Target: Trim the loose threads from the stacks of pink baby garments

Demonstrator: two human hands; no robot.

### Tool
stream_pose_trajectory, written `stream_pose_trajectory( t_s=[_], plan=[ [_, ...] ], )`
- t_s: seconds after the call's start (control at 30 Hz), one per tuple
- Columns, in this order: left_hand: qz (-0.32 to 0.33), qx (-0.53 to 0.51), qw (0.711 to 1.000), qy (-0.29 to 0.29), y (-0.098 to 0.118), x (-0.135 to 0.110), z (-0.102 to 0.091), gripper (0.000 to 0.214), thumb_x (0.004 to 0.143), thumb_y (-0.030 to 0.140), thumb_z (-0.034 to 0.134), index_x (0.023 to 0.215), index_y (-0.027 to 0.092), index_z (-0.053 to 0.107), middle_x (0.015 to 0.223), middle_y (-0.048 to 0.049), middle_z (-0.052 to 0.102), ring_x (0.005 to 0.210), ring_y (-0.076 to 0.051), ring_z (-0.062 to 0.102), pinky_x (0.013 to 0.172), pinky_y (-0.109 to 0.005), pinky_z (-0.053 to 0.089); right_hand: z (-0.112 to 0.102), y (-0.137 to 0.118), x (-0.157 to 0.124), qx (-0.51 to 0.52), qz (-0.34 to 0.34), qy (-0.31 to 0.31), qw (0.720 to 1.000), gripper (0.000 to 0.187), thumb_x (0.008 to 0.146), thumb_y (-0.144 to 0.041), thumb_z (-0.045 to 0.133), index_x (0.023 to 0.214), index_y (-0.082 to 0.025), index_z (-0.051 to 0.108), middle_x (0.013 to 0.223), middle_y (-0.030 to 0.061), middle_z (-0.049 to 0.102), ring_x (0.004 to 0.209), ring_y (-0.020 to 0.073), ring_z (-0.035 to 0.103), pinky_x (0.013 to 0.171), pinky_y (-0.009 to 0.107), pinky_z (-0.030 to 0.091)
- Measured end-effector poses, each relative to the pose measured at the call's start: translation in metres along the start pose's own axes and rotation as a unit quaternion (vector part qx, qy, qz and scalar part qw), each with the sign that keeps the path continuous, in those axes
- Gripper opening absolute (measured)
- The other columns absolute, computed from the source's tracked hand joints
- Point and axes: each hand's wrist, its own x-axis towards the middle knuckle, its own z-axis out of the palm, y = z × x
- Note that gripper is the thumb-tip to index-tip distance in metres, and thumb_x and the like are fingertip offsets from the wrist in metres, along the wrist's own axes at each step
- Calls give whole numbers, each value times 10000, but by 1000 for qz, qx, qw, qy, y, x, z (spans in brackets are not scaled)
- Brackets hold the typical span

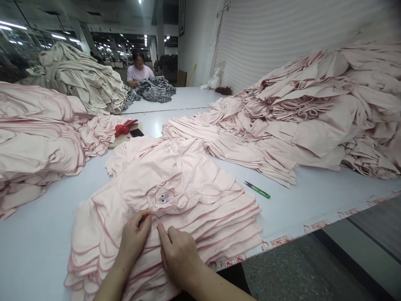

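A stack of pale pink garments [216,225] with darker pink edges lies in front of me. The top one, crumpled, carries a small patch with two eyes [163,198] and a buttoned front edge. My left hand [135,234] pinches that garment's edge just below the patch, thumb against forefinger. Close on its right is my right hand [180,253], its fingers curled and the forefinger pointing to the same spot. Whatever sits at its fingertips is too small to make out. Green-handled thread snips [257,190] rest on the table, right of the stack.
Large pink garment piles stand at left [34,142] and right [300,121]. Further back are a grey-green cloth pile [81,79] and a patterned bundle [156,88] by a seated person [139,73]. A red item [123,127] and a dark phone-like object [137,133] lie left of centre.
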Motion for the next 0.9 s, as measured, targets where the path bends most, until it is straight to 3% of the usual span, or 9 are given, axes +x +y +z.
stream_pose_trajectory(
  t_s=[0.1, 0.2, 0.3, 0.4, 0.47, 0.53, 0.63, 0.8, 0.9],
  plan=[
    [23, -2, 999, 23, -1, -1, 1, 305, 818, 472, 559, 901, 215, 699, 904, -41, 741, 860, -202, 680, 799, -327, 548, 0, -3, 3, 0, 6, 1, 1000, 514, 841, -163, 526, 1342, -50, 517, 810, 104, 614, 600, 207, 577, 493, 305, 370],
    [100, 39, 994, 28, 0, -7, 4, 239, 863, 399, 548, 923, 225, 700, 914, -29, 743, 864, -184, 683, 784, -305, 536, 7, -6, 12, -6, 15, -15, 1000, 548, 828, -150, 532, 1361, -34, 487, 825, 117, 629, 614, 218, 598, 497, 309, 400],
    [210, 150, 966, 30, 2, -18, 9, 204, 903, 298, 509, 933, 228, 698, 867, -31, 743, 795, -183, 671, 766, -323, 504, 17, -6, 22, -7, 52, -63, 997, 527, 811, -93, 533, 1331, -13, 492, 867, 146, 647, 646, 218, 627, 520, 305, 442],
    [254, 251, 934, 29, 4, -23, 12, 219, 912, 245, 473, 907, 220, 691, 804, -40, 733, 719, -190, 649, 751, -343, 470, 15, 1, 23, 14, 37, -115, 993, 523, 805, -86, 545, 1321, -18, 488, 961, 172, 653, 677, 222, 649, 524, 308, 467],
    [220, 265, 939, 5, 7, -20, 12, 218, 903, 247, 469, 862, 222, 682, 783, -34, 724, 715, -190, 646, 735, -335, 460, 3, 9, 19, 21, -5, -136, 991, 513, 824, -85, 531, 1331, -32, 481, 967, 159, 655, 698, 227, 656, 528, 304, 469],
    [138, 248, 959, -14, 11, -10, 11, 202, 876, 272, 483, 809, 226, 668, 752, -21, 716, 699, -188, 648, 684, -314, 452, -14, 16, 16, 41, -26, -150, 988, 514, 834, -92, 528, 1345, -64, 475, 948, 129, 656, 720, 226, 658, 545, 295, 468],
    [38, 233, 972, -18, 15, 7, 8, 186, 824, 283, 474, 773, 229, 644, 728, -13, 716, 686, -191, 656, 637, -296, 436, -33, 20, 18, 101, 9, -156, 982, 528, 829, -135, 544, 1351, -138, 470, 985, 97, 653, 734, 211, 651, 574, 284, 473],
    [29, 263, 964, 4, 8, 15, 6, 234, 814, 396, 450, 838, 224, 607, 740, -32, 713, 690, -212, 662, 614, -297, 421, -36, 34, 13, 141, 34, -119, 982, 452, 849, -171, 521, 1299, -202, 489, 1021, 67, 648, 769, 194, 646, 595, 264, 478],
    [74, 312, 947, -17, 3, 16, 14, 262, 814, 460, 461, 811, 227, 581, 710, -34, 690, 695, -229, 658, 637, -311, 418, -31, 46, 1, 133, 30, -148, 980, 420, 831, -205, 545, 1248, -237, 513, 942, 29, 652, 672, 189, 629, 529, 261, 466]
  ],
)
